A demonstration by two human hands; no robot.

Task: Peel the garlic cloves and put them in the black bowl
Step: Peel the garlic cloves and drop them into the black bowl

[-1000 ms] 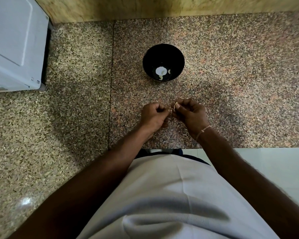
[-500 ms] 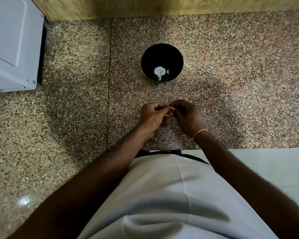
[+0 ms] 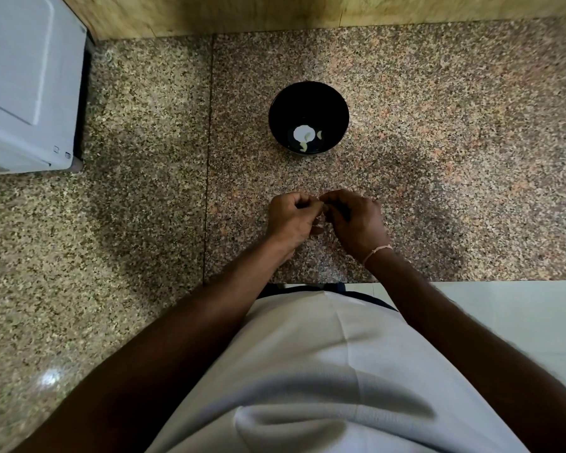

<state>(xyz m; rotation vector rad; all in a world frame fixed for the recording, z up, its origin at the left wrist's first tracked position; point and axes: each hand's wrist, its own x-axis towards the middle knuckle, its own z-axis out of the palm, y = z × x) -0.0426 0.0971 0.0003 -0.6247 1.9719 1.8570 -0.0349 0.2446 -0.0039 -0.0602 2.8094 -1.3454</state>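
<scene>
A black bowl (image 3: 308, 103) stands on the speckled granite counter (image 3: 438, 125), with a few pale peeled garlic cloves (image 3: 304, 138) lying at its bottom. Just in front of the bowl my left hand (image 3: 291, 220) and my right hand (image 3: 356, 220) meet, fingers curled towards each other. Between their fingertips they pinch a small garlic clove (image 3: 321, 213), which is almost wholly hidden by the fingers. A thin cord bracelet circles my right wrist.
A white appliance (image 3: 27, 83) stands at the far left of the counter. A yellowish wall (image 3: 275, 11) closes off the back. The counter's front edge runs below my hands, with a pale floor (image 3: 520, 315) at the lower right.
My two hands have closed in on each other, and the strip of peel that stuck up between the fingertips a second ago is no longer visible. The bowl has not moved.
</scene>
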